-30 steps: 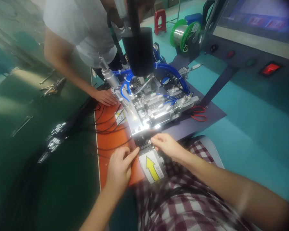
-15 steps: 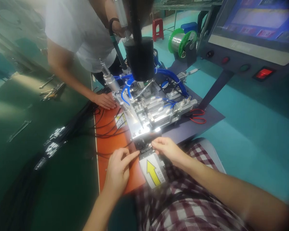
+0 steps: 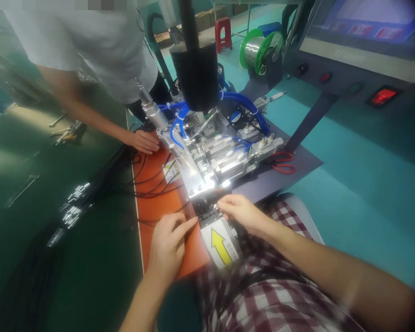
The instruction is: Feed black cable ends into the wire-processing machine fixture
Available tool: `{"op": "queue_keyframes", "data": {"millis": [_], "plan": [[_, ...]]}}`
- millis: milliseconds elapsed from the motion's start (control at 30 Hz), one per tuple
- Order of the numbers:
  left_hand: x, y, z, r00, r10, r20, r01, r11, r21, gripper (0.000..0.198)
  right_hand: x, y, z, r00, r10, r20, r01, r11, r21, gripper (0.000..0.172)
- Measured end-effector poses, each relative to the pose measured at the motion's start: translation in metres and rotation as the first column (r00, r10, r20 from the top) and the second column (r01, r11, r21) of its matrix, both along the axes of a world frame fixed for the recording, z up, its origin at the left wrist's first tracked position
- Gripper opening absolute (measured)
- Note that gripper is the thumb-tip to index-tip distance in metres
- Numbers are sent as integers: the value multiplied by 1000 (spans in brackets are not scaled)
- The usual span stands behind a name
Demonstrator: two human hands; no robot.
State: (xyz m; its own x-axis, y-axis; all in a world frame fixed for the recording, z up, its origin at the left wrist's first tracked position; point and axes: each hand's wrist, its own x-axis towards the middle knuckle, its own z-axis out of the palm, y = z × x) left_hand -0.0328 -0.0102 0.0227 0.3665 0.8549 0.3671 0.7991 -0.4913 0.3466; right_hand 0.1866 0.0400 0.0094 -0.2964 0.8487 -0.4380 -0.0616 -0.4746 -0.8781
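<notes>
My left hand (image 3: 168, 240) lies at the left side of a small black fixture (image 3: 209, 216), thumb and forefinger pinched at its edge. What they hold, if anything, is hidden; a thin black cable (image 3: 145, 221) runs in behind that hand. On the fixture's right, my right hand (image 3: 242, 212) pinches at a small shiny part too tiny to name. A white plate with a yellow arrow (image 3: 222, 245) slopes down toward my lap in front of the fixture. Just beyond it stands a metal machine (image 3: 224, 152) with blue air tubes (image 3: 244, 99).
Across the orange table (image 3: 159, 205), a co-worker's hand (image 3: 143, 141) rests near more black cables. Bundled cables with metallic ends (image 3: 72, 216) lie at left. A black funnel-shaped hood (image 3: 195, 76) hangs over the machine. At right are a wire spool (image 3: 254, 50) and a control panel (image 3: 352, 87).
The co-worker's upper body has shifted to the left, away from the machine, and their hand is a little farther left. My two hands keep nearly the same place at the fixture.
</notes>
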Motion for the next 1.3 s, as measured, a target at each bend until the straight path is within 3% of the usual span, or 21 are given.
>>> {"op": "queue_keyframes", "data": {"millis": [133, 300, 467, 567, 667, 767, 867, 967, 1100, 1300], "plan": [[0, 0, -1, 1000, 0, 24, 0, 1000, 5, 34, 3, -4, -1, 1000, 1, -11, -1, 1000, 10, 24], [-1, -1, -2, 999, 4, 46, -3, 1000, -21, 34, 12, -20, -7, 991, -129, 29, 127, 989, 73, 21], [-2, -2, -2, 998, 13, 56, -11, 999, -37, 35, 20, -44, -7, 975, -210, 71, 203, 974, 103, 21], [-2, -3, -1, 998, 23, 66, -21, 999, -30, 34, 23, -65, -8, 959, -261, 111, 234, 950, 205, 18], [-2, -3, -1, 996, 40, 77, -38, 999, -21, 32, 26, -86, -8, 963, -226, 150, 134, 879, 458, 12], [-2, -3, -1, 995, 43, 89, -43, 999, -8, 28, 28, -99, -4, 977, -132, 169, -20, 729, 684, 7], [-2, -3, 0, 996, 23, 89, -24, 1000, 1, 27, 28, -103, 1, 970, -93, 225, -127, 599, 791, 8], [-2, -3, 1, 996, 12, 88, -13, 1000, 6, 28, 24, -106, 3, 962, -20, 271, -221, 525, 822, 5], [-2, -4, 1, 996, 10, 92, -12, 1000, 19, 30, 18, -111, -2, 955, 93, 281, -290, 476, 830, 9], [-3, -5, 1, 998, 5, 69, -6, 1000, 23, 32, 15, -115, -2, 933, 135, 333, -356, 473, 806, 9]]}}
